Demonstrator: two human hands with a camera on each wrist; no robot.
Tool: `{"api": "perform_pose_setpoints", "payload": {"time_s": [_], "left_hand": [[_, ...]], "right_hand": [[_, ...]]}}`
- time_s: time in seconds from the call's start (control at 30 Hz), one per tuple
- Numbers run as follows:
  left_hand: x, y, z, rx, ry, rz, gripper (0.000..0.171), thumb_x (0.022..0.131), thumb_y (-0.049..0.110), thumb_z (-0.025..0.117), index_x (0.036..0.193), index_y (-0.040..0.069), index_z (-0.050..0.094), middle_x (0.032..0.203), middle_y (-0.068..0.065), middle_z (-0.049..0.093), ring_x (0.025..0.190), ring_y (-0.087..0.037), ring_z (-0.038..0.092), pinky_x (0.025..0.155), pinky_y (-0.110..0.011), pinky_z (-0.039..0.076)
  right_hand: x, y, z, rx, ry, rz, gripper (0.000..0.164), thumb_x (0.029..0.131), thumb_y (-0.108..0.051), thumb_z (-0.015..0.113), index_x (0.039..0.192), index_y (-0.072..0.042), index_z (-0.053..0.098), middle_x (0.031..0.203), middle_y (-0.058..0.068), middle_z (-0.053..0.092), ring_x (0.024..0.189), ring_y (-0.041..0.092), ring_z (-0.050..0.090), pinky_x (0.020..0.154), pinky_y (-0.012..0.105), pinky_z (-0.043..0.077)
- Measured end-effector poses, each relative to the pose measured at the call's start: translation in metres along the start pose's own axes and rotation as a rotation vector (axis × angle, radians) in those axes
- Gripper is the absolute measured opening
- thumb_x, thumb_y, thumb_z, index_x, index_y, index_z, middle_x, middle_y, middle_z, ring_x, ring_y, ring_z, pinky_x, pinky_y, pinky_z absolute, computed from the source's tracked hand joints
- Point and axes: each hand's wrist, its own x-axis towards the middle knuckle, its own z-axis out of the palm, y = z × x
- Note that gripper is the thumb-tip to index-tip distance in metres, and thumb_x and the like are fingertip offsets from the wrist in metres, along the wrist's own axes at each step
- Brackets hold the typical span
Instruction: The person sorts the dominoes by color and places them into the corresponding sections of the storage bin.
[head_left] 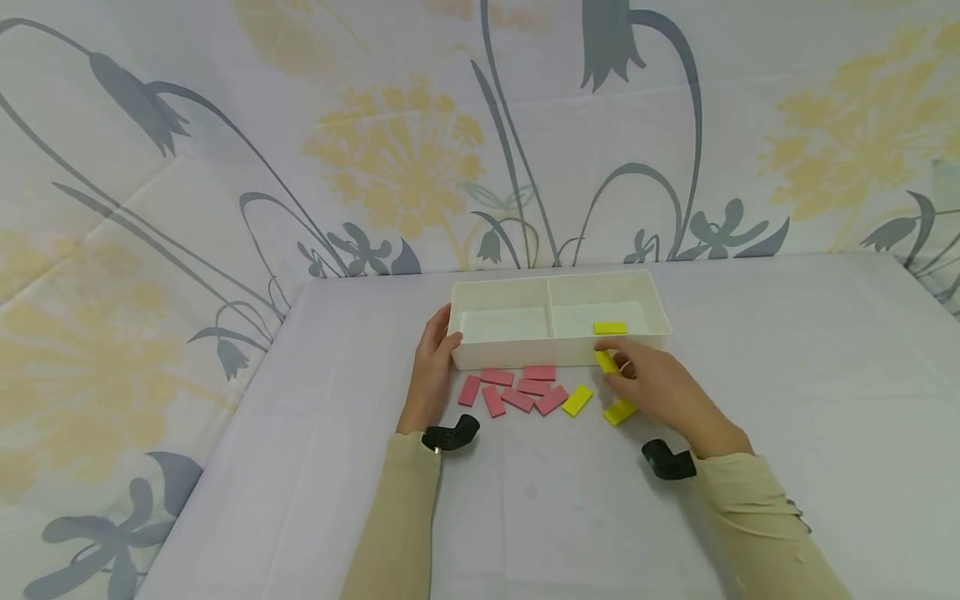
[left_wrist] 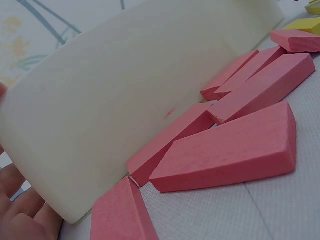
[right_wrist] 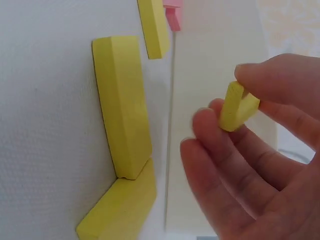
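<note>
We see the left hand point(head_left: 430, 367) gripping the left end of the white box point(head_left: 517, 352), mid-frame in the head view. Right of centre, the right hand point(head_left: 658, 385) pinches a yellow block point(head_left: 605, 361) before the box's front wall; we find another point(head_left: 610, 328) inside its right compartment, with pink blocks point(head_left: 518, 400) and loose yellow blocks point(head_left: 577, 401) below the box
</note>
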Motion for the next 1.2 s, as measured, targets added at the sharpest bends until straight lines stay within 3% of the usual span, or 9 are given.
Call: {"api": "perform_pose_setpoints", "payload": {"time_s": [0.17, 0.23, 0.47, 0.6, 0.77, 1.0, 1.2], "left_hand": [[0.006, -0.013, -0.003, 0.007, 0.013, 0.003, 0.046, 0.093, 0.017, 0.042, 0.137, 0.016, 0.032, 0.142, 0.003, 0.030, 0.131, -0.016, 0.024, 0.102, -0.034, 0.027], [0.007, -0.016, -0.003, 0.004, 0.014, 0.012, 0.046, 0.093, 0.018, 0.043, 0.137, 0.016, 0.032, 0.141, 0.003, 0.030, 0.130, -0.015, 0.025, 0.101, -0.034, 0.027], [0.009, -0.014, -0.003, 0.000, 0.018, 0.023, 0.046, 0.093, 0.017, 0.042, 0.137, 0.016, 0.032, 0.142, 0.002, 0.030, 0.130, -0.016, 0.025, 0.101, -0.034, 0.027], [0.003, -0.002, -0.001, -0.009, 0.004, 0.001, 0.046, 0.093, 0.014, 0.041, 0.138, 0.013, 0.030, 0.143, -0.001, 0.028, 0.131, -0.019, 0.023, 0.102, -0.035, 0.026], [0.004, -0.008, -0.002, -0.011, 0.008, -0.014, 0.047, 0.093, 0.016, 0.043, 0.138, 0.015, 0.031, 0.142, 0.001, 0.029, 0.130, -0.017, 0.025, 0.102, -0.036, 0.026], [0.006, -0.017, -0.003, 0.004, 0.020, 0.003, 0.045, 0.093, 0.018, 0.044, 0.136, 0.020, 0.034, 0.139, 0.008, 0.033, 0.128, -0.012, 0.029, 0.100, -0.034, 0.028], [0.007, -0.016, -0.003, 0.014, 0.023, 0.017, 0.045, 0.092, 0.018, 0.044, 0.137, 0.019, 0.034, 0.140, 0.005, 0.032, 0.129, -0.015, 0.028, 0.101, -0.035, 0.028]], "right_hand": [[-0.002, 0.002, -0.002, -0.001, 0.032, -0.060, 0.035, 0.086, -0.015, 0.058, 0.121, -0.015, 0.053, 0.121, 0.009, 0.052, 0.092, 0.023, 0.050, 0.079, 0.039, 0.042], [-0.002, 0.002, -0.003, 0.000, 0.029, -0.060, 0.037, 0.086, -0.017, 0.058, 0.123, -0.016, 0.052, 0.117, 0.007, 0.053, 0.089, 0.022, 0.048, 0.075, 0.036, 0.042], [-0.001, 0.000, -0.009, 0.049, 0.011, -0.027, 0.036, 0.089, -0.024, 0.054, 0.125, -0.021, 0.052, 0.078, 0.005, 0.052, 0.069, 0.017, 0.048, 0.054, 0.028, 0.040], [-0.002, 0.000, -0.010, 0.100, 0.023, -0.014, 0.032, 0.091, -0.033, 0.048, 0.120, -0.019, 0.053, 0.074, 0.006, 0.051, 0.066, 0.018, 0.047, 0.052, 0.028, 0.038], [-0.002, -0.001, -0.010, 0.176, 0.048, 0.037, 0.035, 0.091, -0.040, 0.046, 0.115, -0.016, 0.044, 0.078, 0.011, 0.052, 0.064, 0.021, 0.048, 0.055, 0.030, 0.038], [-0.003, 0.003, -0.009, 0.228, 0.185, 0.084, 0.035, 0.088, -0.043, 0.049, 0.109, -0.015, 0.045, 0.077, 0.011, 0.057, 0.064, 0.024, 0.051, 0.057, 0.034, 0.037], [-0.003, 0.005, -0.011, 0.304, 0.293, 0.115, 0.038, 0.086, -0.049, 0.048, 0.103, -0.015, 0.051, 0.080, 0.012, 0.059, 0.068, 0.027, 0.055, 0.060, 0.038, 0.040]]}}
